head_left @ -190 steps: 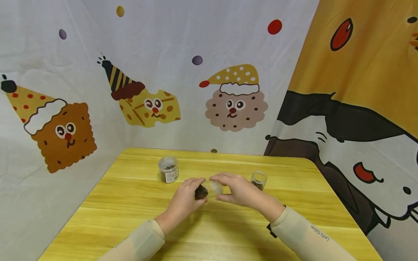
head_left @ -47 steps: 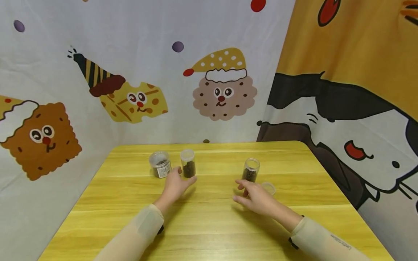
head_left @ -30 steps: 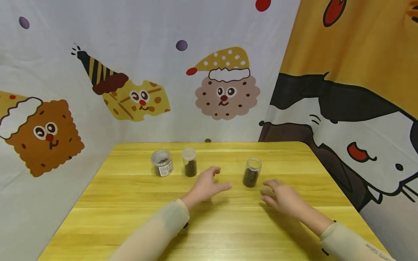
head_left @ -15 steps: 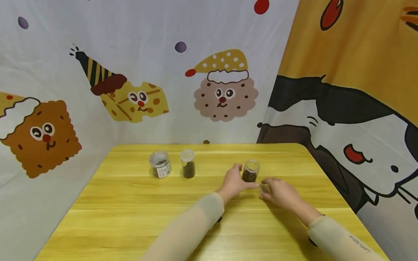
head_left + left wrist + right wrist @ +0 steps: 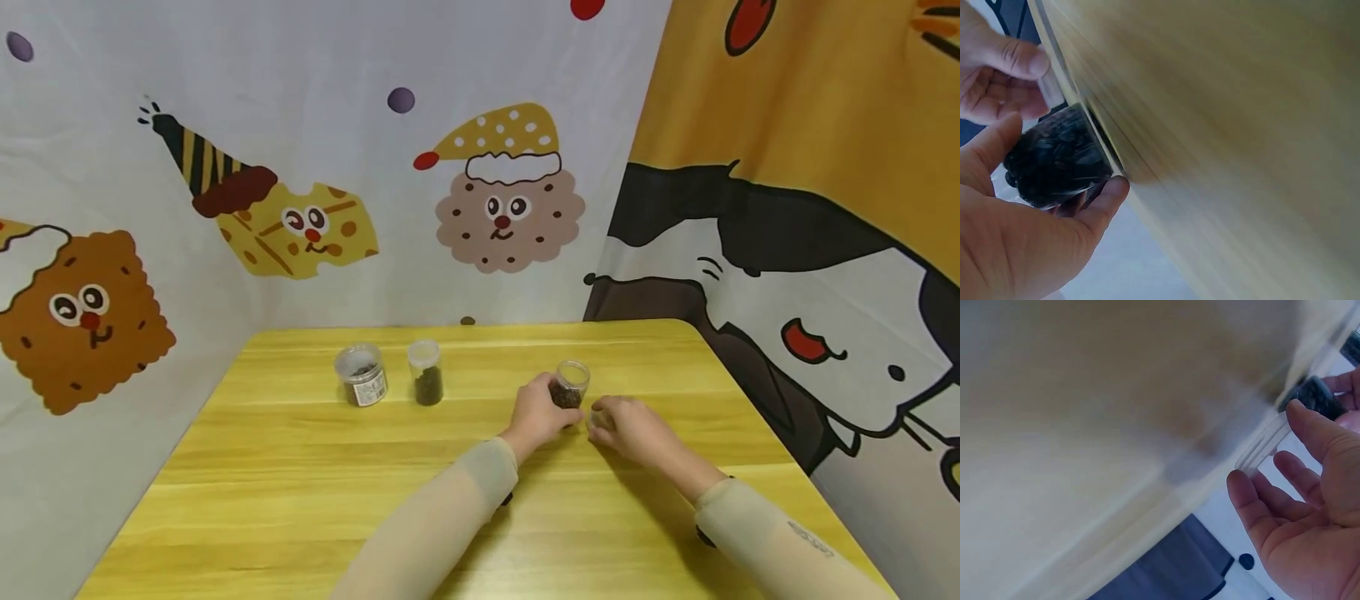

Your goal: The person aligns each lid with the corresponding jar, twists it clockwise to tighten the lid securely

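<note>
My left hand (image 5: 537, 412) grips a small clear jar (image 5: 573, 377) with no lid on, part filled with dark bits. The jar stands upright on the table; in the left wrist view the thumb and fingers are round the dark-filled jar (image 5: 1060, 159). Just to its right, my right hand (image 5: 637, 429) pinches a clear round lid (image 5: 602, 420) by its edge. The right wrist view shows that lid (image 5: 1264, 444) tilted on edge between thumb and fingers, apart from the jar. Parts of the lid are hidden by the fingers in the head view.
A tall capped jar (image 5: 426, 375) with dark contents stands at the back left of the wooden table (image 5: 300, 500). Beside it is a wider labelled tub (image 5: 361, 377), also holding dark bits. A cartoon-printed cloth (image 5: 330, 125) hangs behind the table.
The tall jar, earlier held in both hands, now stands at back left. My left hand has moved right and taken hold of the open jar. My right hand now pinches the lid that lay there.
</note>
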Tool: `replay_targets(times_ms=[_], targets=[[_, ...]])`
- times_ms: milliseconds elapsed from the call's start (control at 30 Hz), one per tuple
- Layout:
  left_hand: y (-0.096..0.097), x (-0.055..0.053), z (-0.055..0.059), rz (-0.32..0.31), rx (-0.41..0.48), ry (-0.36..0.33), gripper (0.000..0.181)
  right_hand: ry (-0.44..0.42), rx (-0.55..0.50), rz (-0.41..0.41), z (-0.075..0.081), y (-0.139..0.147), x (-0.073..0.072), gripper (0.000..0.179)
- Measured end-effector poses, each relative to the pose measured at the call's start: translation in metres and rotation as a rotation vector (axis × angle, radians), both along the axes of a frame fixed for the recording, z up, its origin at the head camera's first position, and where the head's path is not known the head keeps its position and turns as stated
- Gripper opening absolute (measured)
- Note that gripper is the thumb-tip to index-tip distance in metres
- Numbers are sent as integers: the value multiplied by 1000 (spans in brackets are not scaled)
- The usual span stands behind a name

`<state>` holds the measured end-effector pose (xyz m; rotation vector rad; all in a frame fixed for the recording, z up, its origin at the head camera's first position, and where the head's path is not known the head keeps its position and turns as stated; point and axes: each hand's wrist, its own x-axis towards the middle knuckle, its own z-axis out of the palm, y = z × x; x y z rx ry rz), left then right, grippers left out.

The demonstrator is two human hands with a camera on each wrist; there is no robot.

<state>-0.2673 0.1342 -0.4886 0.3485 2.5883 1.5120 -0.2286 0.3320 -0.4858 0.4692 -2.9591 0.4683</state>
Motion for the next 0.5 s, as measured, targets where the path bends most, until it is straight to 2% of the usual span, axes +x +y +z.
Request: replay_targets(times_ms=[233,500], targets=[[-39,0,7,-3,24,42,61,95,-5,81,19,-28,-19,36],[-83,12,10,42,32,56,60,51,-61,105,43,-58,-27,48]])
